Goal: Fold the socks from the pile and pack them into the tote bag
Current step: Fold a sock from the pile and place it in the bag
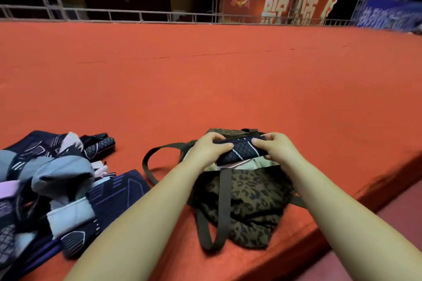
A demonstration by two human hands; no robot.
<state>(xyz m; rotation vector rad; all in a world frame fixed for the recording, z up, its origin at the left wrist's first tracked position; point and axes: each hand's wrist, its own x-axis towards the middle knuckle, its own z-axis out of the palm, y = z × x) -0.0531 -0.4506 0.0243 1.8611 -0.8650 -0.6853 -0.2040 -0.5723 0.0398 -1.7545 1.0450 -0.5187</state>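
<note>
A leopard-print tote bag (246, 198) lies on the red carpet with its mouth open toward the far side and its pale lining showing. Over that mouth, a folded dark navy sock (242, 149) with thin white stripes is held by both hands. My left hand (209, 147) grips its left end, fingers curled over the top. My right hand (277, 146) grips the right end the same way. The sock pile (52, 187), navy, grey and pale pieces, lies at the lower left. A separate folded dark sock (99, 146) sits at the pile's far edge.
The red carpeted platform (205, 80) stretches far ahead. Its front edge drops off at the lower right (342, 212). The bag's dark straps (148, 162) loop out to the left and toward me. A metal railing and banners stand at the back.
</note>
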